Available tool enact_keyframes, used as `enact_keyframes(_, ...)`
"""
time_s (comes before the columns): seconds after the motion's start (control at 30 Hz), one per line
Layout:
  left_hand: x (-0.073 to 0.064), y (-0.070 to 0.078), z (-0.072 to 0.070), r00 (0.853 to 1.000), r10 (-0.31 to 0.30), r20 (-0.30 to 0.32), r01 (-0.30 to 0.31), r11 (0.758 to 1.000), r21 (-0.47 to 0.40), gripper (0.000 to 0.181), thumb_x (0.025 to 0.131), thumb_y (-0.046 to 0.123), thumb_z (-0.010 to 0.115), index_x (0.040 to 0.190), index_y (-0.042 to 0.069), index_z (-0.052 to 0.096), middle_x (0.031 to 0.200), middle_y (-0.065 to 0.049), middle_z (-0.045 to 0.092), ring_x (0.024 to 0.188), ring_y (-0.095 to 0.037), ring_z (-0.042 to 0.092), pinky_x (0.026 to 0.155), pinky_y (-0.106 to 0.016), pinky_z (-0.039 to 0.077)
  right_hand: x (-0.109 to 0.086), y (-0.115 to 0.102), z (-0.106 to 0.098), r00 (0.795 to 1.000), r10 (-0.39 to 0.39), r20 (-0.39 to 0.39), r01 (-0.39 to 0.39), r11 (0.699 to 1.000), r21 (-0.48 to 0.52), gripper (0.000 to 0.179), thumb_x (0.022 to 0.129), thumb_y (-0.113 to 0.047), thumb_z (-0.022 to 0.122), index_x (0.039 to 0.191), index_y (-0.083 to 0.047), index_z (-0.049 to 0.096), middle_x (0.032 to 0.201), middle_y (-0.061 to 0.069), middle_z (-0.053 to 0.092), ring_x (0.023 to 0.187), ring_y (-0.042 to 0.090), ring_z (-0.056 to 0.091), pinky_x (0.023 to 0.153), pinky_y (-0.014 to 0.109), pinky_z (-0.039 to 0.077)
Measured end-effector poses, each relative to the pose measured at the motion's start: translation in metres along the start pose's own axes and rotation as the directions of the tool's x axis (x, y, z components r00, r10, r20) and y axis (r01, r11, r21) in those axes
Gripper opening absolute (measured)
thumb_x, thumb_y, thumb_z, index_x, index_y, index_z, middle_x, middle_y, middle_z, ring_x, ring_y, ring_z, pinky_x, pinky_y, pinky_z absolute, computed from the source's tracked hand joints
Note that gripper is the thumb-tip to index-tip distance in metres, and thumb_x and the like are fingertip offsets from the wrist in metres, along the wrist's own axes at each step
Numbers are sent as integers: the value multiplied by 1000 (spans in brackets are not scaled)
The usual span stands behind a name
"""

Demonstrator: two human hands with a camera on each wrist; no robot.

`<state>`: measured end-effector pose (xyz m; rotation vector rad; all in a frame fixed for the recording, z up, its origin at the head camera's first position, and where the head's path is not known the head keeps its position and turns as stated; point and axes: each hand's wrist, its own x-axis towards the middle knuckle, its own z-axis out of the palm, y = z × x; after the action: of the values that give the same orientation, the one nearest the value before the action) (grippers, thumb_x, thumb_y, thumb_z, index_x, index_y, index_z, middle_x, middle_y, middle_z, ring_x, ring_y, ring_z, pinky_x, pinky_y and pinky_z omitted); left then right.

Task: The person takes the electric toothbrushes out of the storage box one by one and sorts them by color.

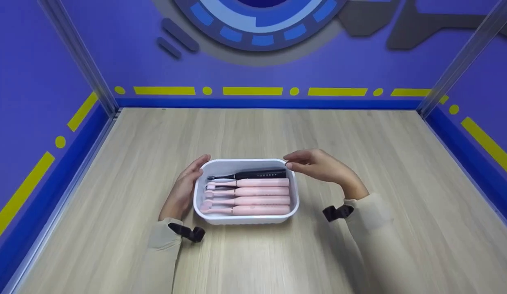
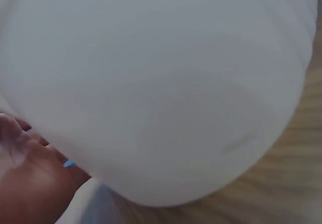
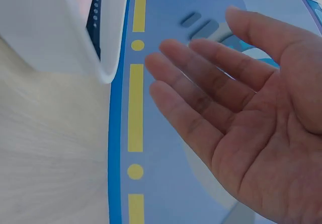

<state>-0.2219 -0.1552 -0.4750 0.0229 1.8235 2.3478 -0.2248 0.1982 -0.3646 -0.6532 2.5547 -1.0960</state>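
A white plastic bin (image 1: pixel 249 220) stands on the table, seen end-on in the left wrist view, where its wall (image 2: pixel 161 93) fills most of the picture. Inside lie several pink electric toothbrushes (image 1: pixel 261 201) side by side, heads to the left. One black electric toothbrush (image 1: pixel 261 174) lies along the far wall. My left hand (image 1: pixel 184 188) rests against the bin's left end, fingers extended along it at the far corner. Beside the far right corner, my right hand (image 1: pixel 320 165) holds nothing; in the right wrist view its fingers (image 3: pixel 201 95) are spread and nearly straight, apart from the bin.
Light wood-grain table (image 1: pixel 237 261) surrounds the bin. Blue printed panels with yellow dashes (image 1: pixel 253 91) wall it in at the back and both sides, with metal posts (image 1: pixel 79 57) at the corners. Dark wrist cameras (image 1: pixel 338 213) sit at both cuffs.
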Motion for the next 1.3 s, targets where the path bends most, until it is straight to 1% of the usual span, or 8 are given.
enact_keyframes(0.1, 1, -3, -2, 1000, 5, 16, -6, 1000, 5, 48, 101, 3, 28, 149, 4, 32, 157, -10, 29, 145, -21, 25, 122, -36, 20, 5, -4, -2, 998, -24, 55, 25, 1000, -8, 43, 94, -30, 61, 128, -2, 61, 122, 13, 66, 114, 26, 62, 97, 44, 52)
enact_keyframes(0.33, 2, -3, 1, 999, -26, 31, 26, 1000, -1, 47, 101, 5, 28, 146, 9, 39, 154, -8, 36, 141, -20, 33, 120, -35, 24, 15, -8, -5, 986, -58, 154, 71, 994, -82, 36, 94, -22, 61, 125, -5, 64, 122, 13, 66, 115, 25, 61, 97, 45, 51)
enact_keyframes(0.4, 3, -2, 2, 999, -24, 47, 25, 1000, -12, 48, 100, 3, 27, 146, 7, 38, 154, -9, 36, 141, -22, 33, 120, -36, 24, 17, -9, -5, 985, -56, 164, 74, 991, -108, 35, 94, -21, 61, 124, -5, 64, 122, 12, 67, 114, 25, 61, 97, 45, 51)
enact_keyframes(0.67, 4, 0, 5, 998, -34, 44, 33, 999, 15, 48, 100, 2, 28, 147, 5, 35, 154, -10, 35, 143, -23, 31, 120, -37, 24, 34, -15, 1, 979, -48, 196, 86, 977, -195, 35, 95, -21, 59, 125, -2, 63, 121, 14, 67, 112, 26, 62, 96, 44, 52)
enact_keyframes(0.77, 3, 0, 4, 997, -46, 58, 46, 999, -3, 49, 100, 2, 29, 149, 5, 32, 156, -10, 32, 145, -23, 28, 121, -36, 22, 41, -18, 3, 977, -45, 207, 93, 970, -225, 35, 95, -20, 59, 125, -2, 63, 117, 14, 69, 107, 25, 64, 94, 44, 53)
enact_keyframes(0.93, 0, -2, 1, 996, -58, 61, 58, 998, -12, 50, 101, 3, 29, 150, 6, 28, 157, -9, 30, 146, -22, 26, 121, -35, 21, 50, -25, 8, 973, -75, 219, 132, 957, -259, 33, 94, -18, 60, 122, -1, 65, 108, 14, 71, 99, 24, 67, 91, 42, 54)
enact_keyframes(1.17, -1, -3, -2, 998, -49, 42, 50, 999, -20, 50, 101, 3, 28, 151, 5, 28, 157, -11, 29, 146, -24, 26, 121, -36, 21, 60, -33, 17, 967, -57, 250, 132, 947, -293, 33, 93, -12, 59, 123, 0, 63, 112, 15, 70, 106, 27, 65, 96, 42, 53)
enact_keyframes(1.3, -1, -2, -2, 997, -67, 35, 68, 997, -25, 50, 101, 4, 29, 151, 7, 29, 157, -9, 30, 146, -22, 26, 121, -34, 21, 65, -35, 22, 961, -30, 275, 118, 944, -308, 33, 93, -12, 60, 124, 0, 63, 115, 15, 69, 109, 27, 65, 97, 41, 52)
